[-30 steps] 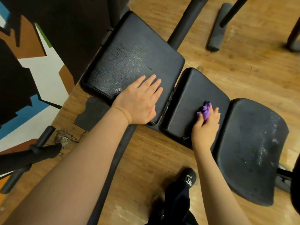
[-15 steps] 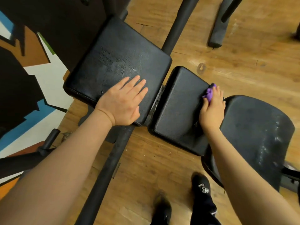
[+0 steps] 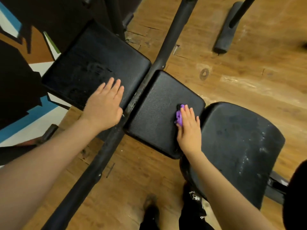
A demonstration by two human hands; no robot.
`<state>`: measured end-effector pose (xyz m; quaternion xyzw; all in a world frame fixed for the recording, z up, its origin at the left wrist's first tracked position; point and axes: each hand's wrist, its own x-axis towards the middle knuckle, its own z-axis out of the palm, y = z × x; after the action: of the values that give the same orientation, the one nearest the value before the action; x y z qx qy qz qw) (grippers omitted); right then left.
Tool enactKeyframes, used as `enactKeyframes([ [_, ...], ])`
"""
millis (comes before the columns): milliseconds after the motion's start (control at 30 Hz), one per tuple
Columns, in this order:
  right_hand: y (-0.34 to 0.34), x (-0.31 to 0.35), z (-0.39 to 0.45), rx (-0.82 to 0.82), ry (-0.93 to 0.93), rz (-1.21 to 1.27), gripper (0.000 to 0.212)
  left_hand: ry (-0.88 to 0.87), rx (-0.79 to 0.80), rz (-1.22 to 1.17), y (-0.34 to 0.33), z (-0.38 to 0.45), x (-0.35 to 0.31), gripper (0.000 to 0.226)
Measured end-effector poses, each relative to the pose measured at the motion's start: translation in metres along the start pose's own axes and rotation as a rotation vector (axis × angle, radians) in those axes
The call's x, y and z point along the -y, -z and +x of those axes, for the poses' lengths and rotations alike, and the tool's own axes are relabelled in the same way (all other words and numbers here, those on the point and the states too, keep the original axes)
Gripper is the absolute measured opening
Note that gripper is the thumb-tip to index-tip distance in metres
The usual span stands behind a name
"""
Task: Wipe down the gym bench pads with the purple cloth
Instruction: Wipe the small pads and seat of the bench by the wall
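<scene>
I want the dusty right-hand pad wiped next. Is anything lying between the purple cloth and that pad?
Nothing visible does. The right hand presses the purple cloth on the middle pad near its right edge, and the dusty pad starts just past a narrow gap, with nothing resting on it.

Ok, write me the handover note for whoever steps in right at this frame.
Left hand: flat, fingers straight, resting on the big pad.
Right hand: pressing the purple cloth onto the middle pad, near its right edge.
Done: cannot tell for certain; the middle pad looks clean and the big pad shows smear marks.
Left: the round seat carries white specks, so it probably needs wiping.
</scene>
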<state>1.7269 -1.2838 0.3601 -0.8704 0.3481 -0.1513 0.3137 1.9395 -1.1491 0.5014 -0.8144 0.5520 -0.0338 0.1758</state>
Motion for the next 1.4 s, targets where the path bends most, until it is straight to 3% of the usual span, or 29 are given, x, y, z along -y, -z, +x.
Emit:
enactKeyframes([
  [67, 0.011, -0.014, 0.027, -0.082, -0.186, 0.060, 0.053, 0.123, -0.008, -0.118, -0.003, -0.006, -0.036, 0.065],
  [167, 0.011, -0.007, 0.043, -0.169, -0.343, 0.118, 0.054, 0.084, -0.008, -0.147, -0.017, -0.011, -0.082, 0.067],
  [333, -0.007, 0.006, -0.024, 0.003, 0.197, -0.042, 0.052, 0.140, 0.022, -0.099, -0.037, -0.005, -0.138, 0.070],
  [433, 0.002, -0.019, -0.033, 0.103, 0.387, -0.126, 0.053, 0.220, 0.023, -0.036, -0.045, -0.002, -0.150, 0.074],
  [500, 0.008, -0.037, -0.010, 0.094, 0.336, -0.106, 0.054, 0.227, 0.006, -0.027, -0.049, 0.001, -0.151, 0.075],
  [667, 0.016, -0.031, 0.062, -0.059, -0.048, 0.019, 0.055, 0.223, -0.014, -0.053, -0.053, 0.001, -0.150, 0.076],
  [733, 0.012, -0.018, 0.058, -0.068, 0.043, -0.030, 0.056, 0.224, -0.026, -0.045, -0.054, 0.002, -0.150, 0.076],
  [867, -0.004, -0.008, 0.005, 0.085, 0.422, -0.090, 0.054, 0.238, -0.034, -0.010, -0.056, 0.001, -0.150, 0.075],
  [1000, 0.007, -0.029, 0.008, 0.109, 0.452, -0.114, 0.052, 0.256, -0.041, -0.005, -0.052, -0.001, -0.152, 0.073],
  [1200, 0.017, -0.031, 0.054, -0.045, 0.169, -0.022, 0.052, 0.407, -0.123, -0.098, -0.065, -0.036, -0.179, 0.071],
  [1267, 0.009, -0.021, 0.037, -0.016, 0.256, -0.055, 0.053, 0.486, -0.101, -0.192, -0.069, -0.058, -0.206, 0.076],
  [1400, -0.006, -0.025, -0.025, 0.169, 0.620, -0.139, 0.054, 0.573, 0.023, -0.319, -0.060, -0.077, -0.253, 0.091],
])
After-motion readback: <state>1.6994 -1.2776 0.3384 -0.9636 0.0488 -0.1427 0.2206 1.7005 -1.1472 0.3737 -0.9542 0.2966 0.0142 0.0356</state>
